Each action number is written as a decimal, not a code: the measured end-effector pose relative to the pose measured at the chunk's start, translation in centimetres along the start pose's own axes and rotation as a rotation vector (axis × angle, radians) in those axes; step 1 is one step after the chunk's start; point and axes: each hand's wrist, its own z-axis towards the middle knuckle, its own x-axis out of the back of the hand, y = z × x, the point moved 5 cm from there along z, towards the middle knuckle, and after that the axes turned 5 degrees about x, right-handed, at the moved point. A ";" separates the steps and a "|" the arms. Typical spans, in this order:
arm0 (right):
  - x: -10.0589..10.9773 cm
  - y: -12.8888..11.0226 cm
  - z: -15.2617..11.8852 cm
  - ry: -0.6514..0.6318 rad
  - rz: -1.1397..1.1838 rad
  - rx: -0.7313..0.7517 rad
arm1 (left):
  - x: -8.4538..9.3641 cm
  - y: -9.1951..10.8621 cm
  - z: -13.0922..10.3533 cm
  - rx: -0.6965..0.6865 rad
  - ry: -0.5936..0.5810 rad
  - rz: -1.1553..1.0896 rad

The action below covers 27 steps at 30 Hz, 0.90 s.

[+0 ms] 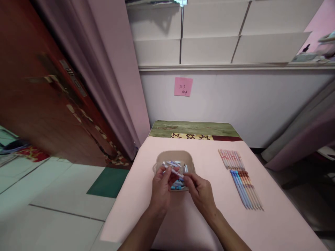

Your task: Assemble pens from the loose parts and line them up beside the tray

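Pink cloth covers the worktop (pixel 209 153). Over the basket (pixel 178 154) of pens, left of its middle, the left hand (pixel 161 184) and right hand (pixel 200 191) pinch one pen (pixel 175 171) between them; pen rows (pixel 244 190) lie near the right edge.

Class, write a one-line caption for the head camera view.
Two hands hold a pen over a bin of pens, beside two rows of pens.

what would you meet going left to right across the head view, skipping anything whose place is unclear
red patterned cloth → green square on the floor → left hand on a pen → right hand at that pen's other end → pens laid side by side
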 end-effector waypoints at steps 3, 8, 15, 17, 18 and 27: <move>0.1 -0.1 -0.1 0.050 -0.005 0.015 | 0.0 -0.1 0.0 0.004 -0.003 -0.004; -0.1 -0.2 -0.2 0.019 -0.051 0.008 | 0.0 -0.3 -0.1 -0.005 -0.014 0.001; -1.2 0.7 -0.5 -0.109 0.163 -0.116 | -0.1 -0.1 0.1 -0.026 -0.047 0.087; -1.5 1.0 -0.5 -0.111 0.256 -0.159 | -0.2 -0.2 0.1 -0.027 -0.037 0.081; -1.5 1.1 -0.5 -0.101 0.283 -0.169 | -0.2 -0.3 0.0 -0.027 -0.031 0.075; -1.8 1.5 -0.8 -0.109 0.437 -0.182 | -0.1 -1.0 -0.4 0.056 -0.041 0.109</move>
